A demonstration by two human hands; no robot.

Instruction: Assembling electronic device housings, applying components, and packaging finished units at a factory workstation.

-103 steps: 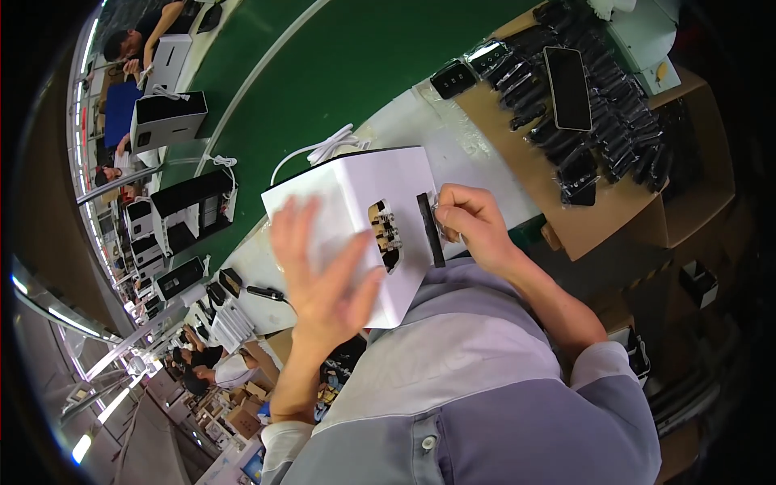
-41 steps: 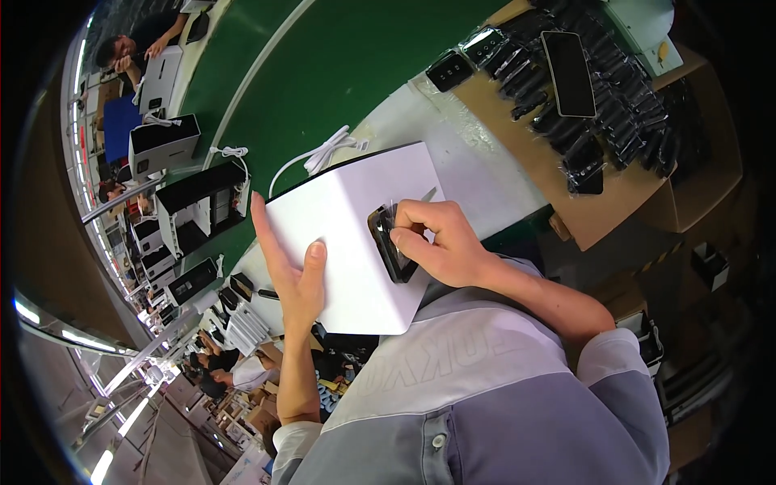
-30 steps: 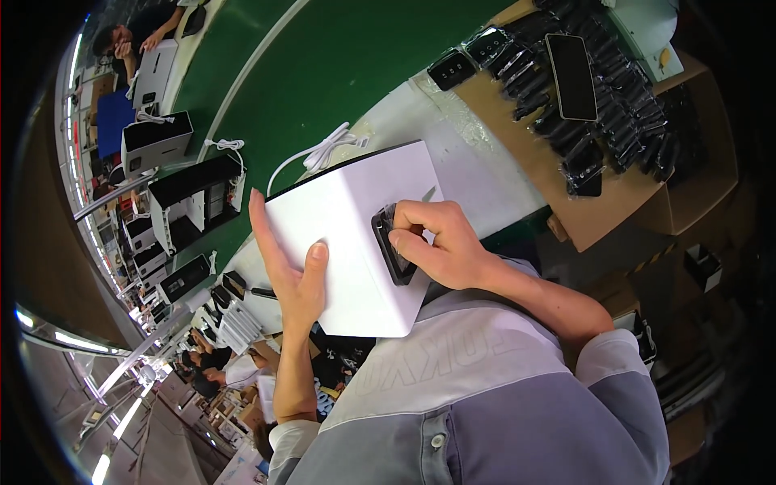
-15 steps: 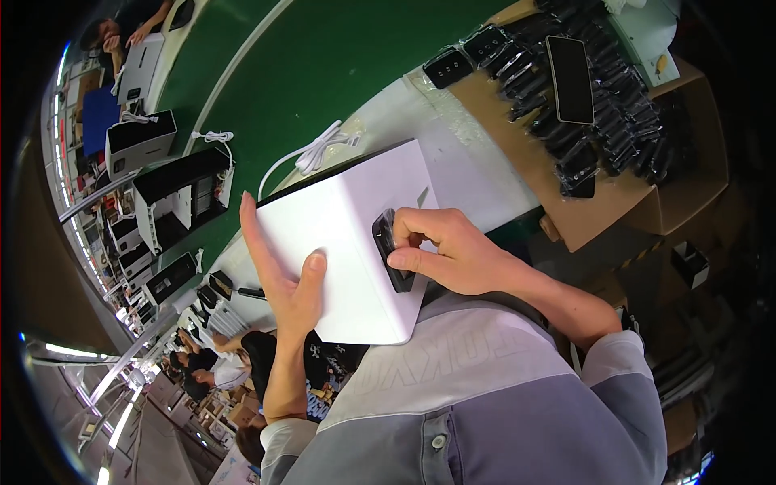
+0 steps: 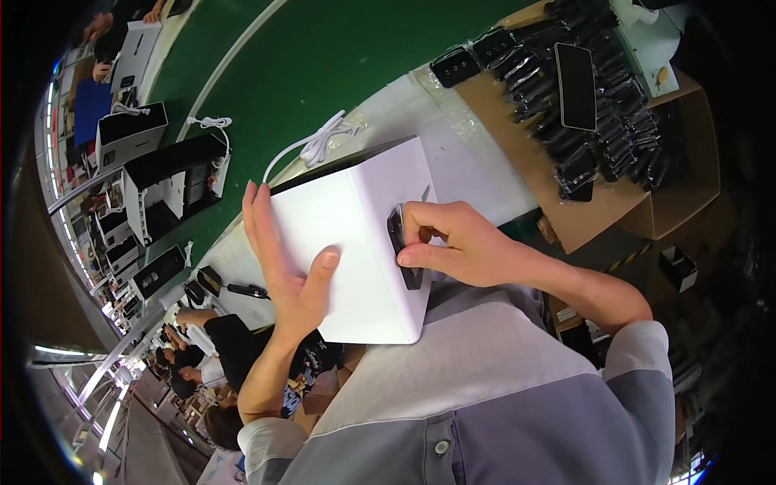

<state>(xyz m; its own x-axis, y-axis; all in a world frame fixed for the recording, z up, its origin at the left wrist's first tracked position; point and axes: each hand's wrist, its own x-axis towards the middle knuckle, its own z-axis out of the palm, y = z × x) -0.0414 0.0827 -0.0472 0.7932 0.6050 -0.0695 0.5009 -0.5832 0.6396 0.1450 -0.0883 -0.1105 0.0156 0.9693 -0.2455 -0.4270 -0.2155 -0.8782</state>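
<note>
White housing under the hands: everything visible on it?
The white housing is boxy and smooth, plastic or painted metal by its look, with a rounded edge between two faces and a dark far side. It sits slantwise at the bench. The left hand lies on its broad face; the right hand holds a black part at its narrower face.

No txt, labels, nos. or signs legible in head cam.

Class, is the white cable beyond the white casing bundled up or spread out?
Mostly bundled: the white cable is gathered in folded loops, while one loose stretch curves back toward the white casing.
</note>
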